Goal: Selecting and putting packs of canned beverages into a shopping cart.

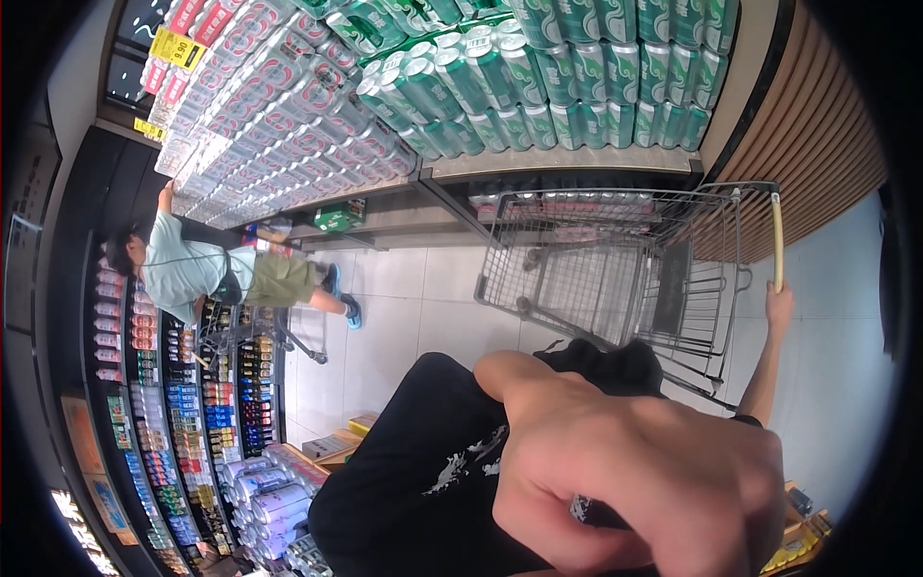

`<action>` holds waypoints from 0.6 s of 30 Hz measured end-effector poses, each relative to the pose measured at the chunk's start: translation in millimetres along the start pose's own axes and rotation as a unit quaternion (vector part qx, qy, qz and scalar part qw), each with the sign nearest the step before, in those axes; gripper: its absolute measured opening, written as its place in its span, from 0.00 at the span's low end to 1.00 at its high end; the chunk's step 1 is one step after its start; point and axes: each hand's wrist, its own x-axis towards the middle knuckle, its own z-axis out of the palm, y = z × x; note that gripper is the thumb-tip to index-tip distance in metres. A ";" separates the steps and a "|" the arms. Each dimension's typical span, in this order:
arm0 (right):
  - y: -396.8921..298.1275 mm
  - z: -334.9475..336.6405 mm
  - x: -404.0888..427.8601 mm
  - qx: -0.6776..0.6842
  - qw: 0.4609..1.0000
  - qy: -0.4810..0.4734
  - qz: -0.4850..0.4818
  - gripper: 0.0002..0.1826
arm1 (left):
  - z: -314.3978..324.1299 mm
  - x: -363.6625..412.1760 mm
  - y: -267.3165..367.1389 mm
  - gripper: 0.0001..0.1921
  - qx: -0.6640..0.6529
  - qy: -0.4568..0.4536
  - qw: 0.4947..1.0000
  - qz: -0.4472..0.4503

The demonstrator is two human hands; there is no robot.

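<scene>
On the far right, my right hand point(779, 306) is wrapped around the pale yellow handle point(776, 238) of a metal wire shopping cart point(577, 267). No goods show in the cart's basket, and the cart stands alongside a shelf. Very close to the camera, my left hand point(620, 461) is raised with its fingers curled, large and partly blurred. Behind it is black clothing with a white print point(418, 461). A small gap between the curled fingers shows more of that clothing; whether they hold anything cannot be seen.
Green drink cans point(490, 79) and white-and-red cans point(288, 130) are stacked on the shelf ahead. At left, another person point(202, 267) stands by a second cart point(245, 332), one arm towards the cans. Bottle shelves point(180, 404) and a purple can stack point(270, 505) line the left.
</scene>
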 end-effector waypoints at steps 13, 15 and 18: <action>-15.5 -18.9 -17.8 0.015 1.000 -0.004 -0.002 0.17 | -2.0 7.2 18.5 0.13 -0.003 -0.086 0.994 -0.062; -17.1 -17.1 -20.4 0.000 1.000 0.004 0.001 0.17 | -5.0 9.8 19.0 0.12 0.026 -0.126 0.988 -0.080; -20.1 -17.1 -20.7 -0.017 1.000 0.014 0.000 0.17 | -7.1 10.9 20.5 0.12 0.070 -0.160 0.981 -0.088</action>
